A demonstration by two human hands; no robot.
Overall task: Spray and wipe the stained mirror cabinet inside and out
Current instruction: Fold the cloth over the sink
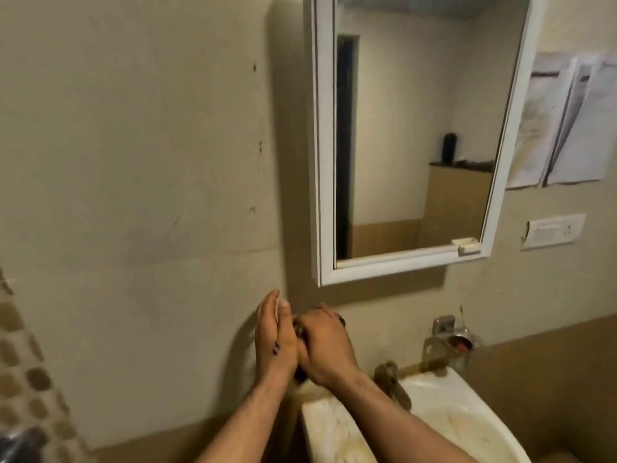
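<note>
The white-framed mirror cabinet [324,145] hangs at upper centre-right with its door closed, hiding its inside; the white sink [334,426] at lower right is streaked brown. Below the cabinet, the left hand [273,339] presses straight fingers against the right hand [325,345], which curls round a small dark object [297,325] too blurred to name. A tarnished tap [392,379] stands beside them, with creased papers [561,121] at upper right.
</note>
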